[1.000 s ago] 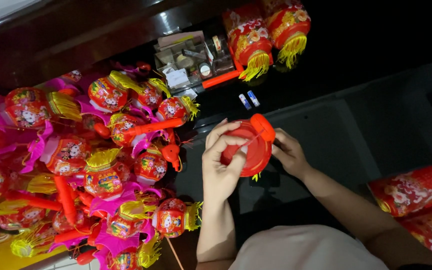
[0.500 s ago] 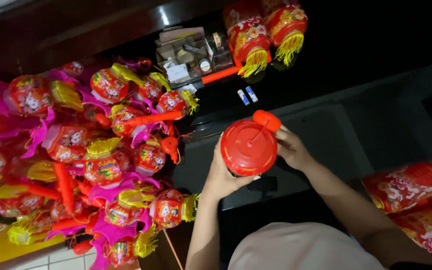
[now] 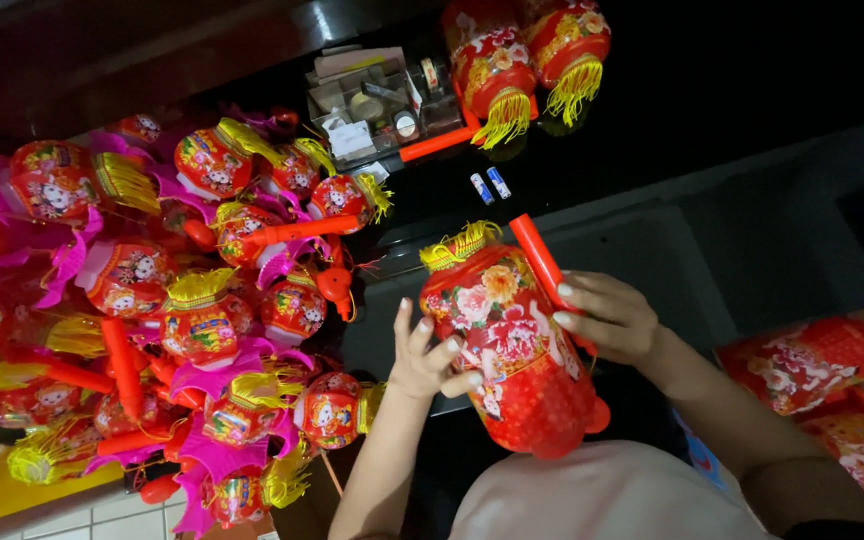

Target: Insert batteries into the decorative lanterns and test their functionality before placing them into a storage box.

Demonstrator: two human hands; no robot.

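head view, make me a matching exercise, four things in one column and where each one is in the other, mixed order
Things:
1. flowered red lantern
2. two small batteries
3. clear box of small parts
4. pile of lanterns with pink and yellow fringes

Places:
a. spread over the left side of the picture
b. held between the left hand and the right hand
c. near the top, beside two upright lanterns
d. loose on the dark surface above the held lantern

Pairs: 1-b, 2-d, 3-c, 4-a
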